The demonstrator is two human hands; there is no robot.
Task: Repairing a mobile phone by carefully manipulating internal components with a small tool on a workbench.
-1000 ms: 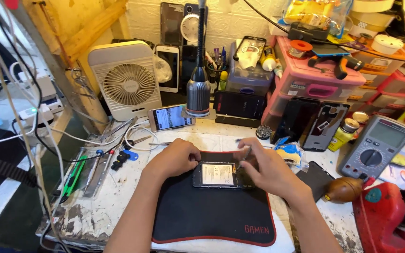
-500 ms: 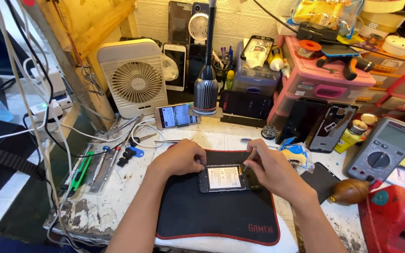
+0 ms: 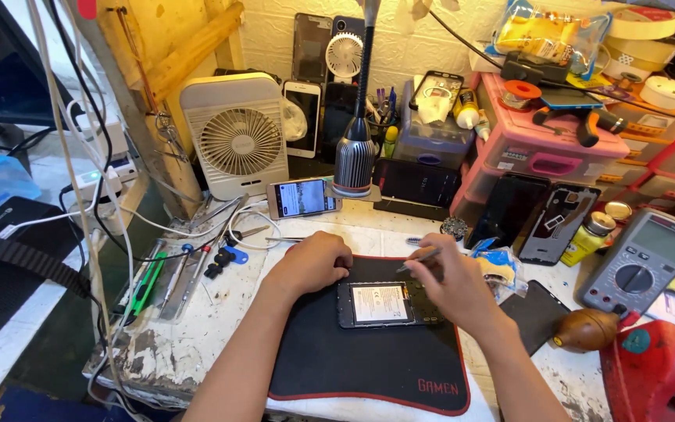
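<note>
On a cluttered repair bench, an opened phone [image 3: 384,305] is laid lengthwise at mat [image 3: 369,367] centre; at ten o'clock it is steadied by the curled, empty left hand [image 3: 312,264], at two o'clock a thin tool [image 3: 418,259] is pinched by the right hand [image 3: 451,285].

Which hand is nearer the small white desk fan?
Left. The left hand rests at the opened phone's left edge, below the white desk fan; the right hand, holding a thin tool, sits farther right.

Phone repair workshop: multimeter [image 3: 641,261], opened phones [image 3: 558,223], hand tools [image 3: 175,277].
</note>
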